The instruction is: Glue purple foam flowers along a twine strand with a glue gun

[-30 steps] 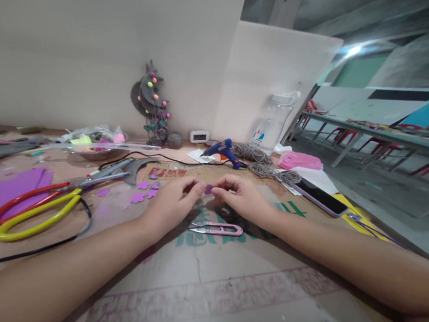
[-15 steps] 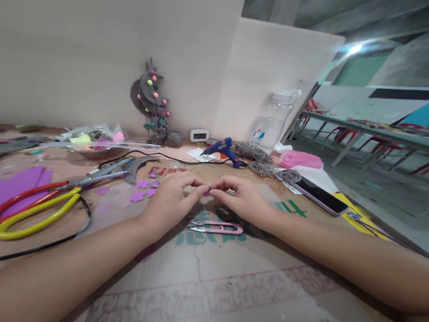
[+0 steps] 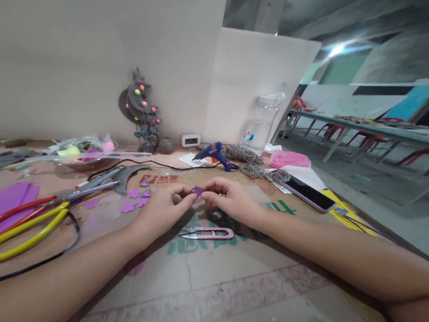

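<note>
Between my two hands is a small purple piece (image 3: 197, 191) with a dark greyish edge; its exact kind is too small to make out. My left hand (image 3: 167, 207) pinches it from the left with thumb and forefinger. From the other side, the thumb and forefinger of my right hand (image 3: 228, 198) close on it too. Pink thread snips (image 3: 211, 233) lie just below the hands on the printed cardboard (image 3: 212, 275). Several purple flower cut-outs (image 3: 129, 206) are scattered left of my left hand.
Red-and-yellow-handled scissors (image 3: 25, 237) and purple sheets (image 3: 1, 208) lie at the left. Behind my hands are a blue glue gun (image 3: 214, 155), grey cord (image 3: 251, 159) and a water bottle (image 3: 262, 124). A phone (image 3: 309, 194) lies at the right. A decorated grey moon ornament (image 3: 141, 110) stands by the wall.
The view has shifted slightly, so everything sits further left. The purple piece shows more between my fingertips now; both hands still pinch it.
</note>
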### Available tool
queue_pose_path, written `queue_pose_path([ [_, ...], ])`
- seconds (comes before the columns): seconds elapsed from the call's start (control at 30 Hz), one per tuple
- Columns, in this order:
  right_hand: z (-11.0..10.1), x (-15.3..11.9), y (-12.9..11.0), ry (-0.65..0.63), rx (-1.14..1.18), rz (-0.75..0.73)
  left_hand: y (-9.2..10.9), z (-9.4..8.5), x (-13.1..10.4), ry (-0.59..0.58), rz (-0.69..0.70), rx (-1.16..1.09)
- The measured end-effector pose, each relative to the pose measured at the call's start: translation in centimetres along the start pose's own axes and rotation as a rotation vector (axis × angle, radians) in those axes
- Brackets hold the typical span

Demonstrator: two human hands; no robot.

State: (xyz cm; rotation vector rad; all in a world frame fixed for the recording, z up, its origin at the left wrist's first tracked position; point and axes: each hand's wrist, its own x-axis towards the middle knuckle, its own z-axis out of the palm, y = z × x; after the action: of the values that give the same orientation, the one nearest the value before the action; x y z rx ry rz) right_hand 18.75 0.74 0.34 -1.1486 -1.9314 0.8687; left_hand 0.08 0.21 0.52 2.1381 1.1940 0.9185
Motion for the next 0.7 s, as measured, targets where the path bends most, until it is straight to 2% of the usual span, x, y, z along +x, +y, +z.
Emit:
queue_pose_path([
  [0.07,-0.5,-0.2,-0.4,0.003,-0.045,-0.034,0.1,0.1,0.0,0.013,-0.019,-0.019],
  [0.23,-3.1,-1.9,-0.9,0.124,-0.325,-0.081,0.0,0.2,0.0,0.008,-0.060,-0.049],
  [0.33,-6.1,-3.6,0.3,0.169,-0.495,-0.048,-0.3,0.2,0.0,-0.018,-0.086,-0.078],
  [0.43,-10.6,-5.3,2.4,0.250,-0.790,0.020,-0.6,0.2,-0.1,-0.038,-0.088,-0.081],
  [0.5,-14.0,-6.3,3.8,0.265,-1.006,0.120,-0.6,0.2,-0.1,-0.054,-0.083,-0.066],
  [0.57,-16.9,-7.2,5.2,0.241,-1.080,0.342,-0.5,0.2,-0.1,-0.070,-0.077,-0.031],
  [0.63,-18.8,-7.9,6.4,0.177,-0.966,0.538,-0.4,0.3,-0.1,-0.080,-0.076,0.006],
  [0.7,-19.6,-8.2,7.5,0.153,-0.896,0.558,-0.4,0.3,-0.1,-0.087,-0.075,0.026],
])
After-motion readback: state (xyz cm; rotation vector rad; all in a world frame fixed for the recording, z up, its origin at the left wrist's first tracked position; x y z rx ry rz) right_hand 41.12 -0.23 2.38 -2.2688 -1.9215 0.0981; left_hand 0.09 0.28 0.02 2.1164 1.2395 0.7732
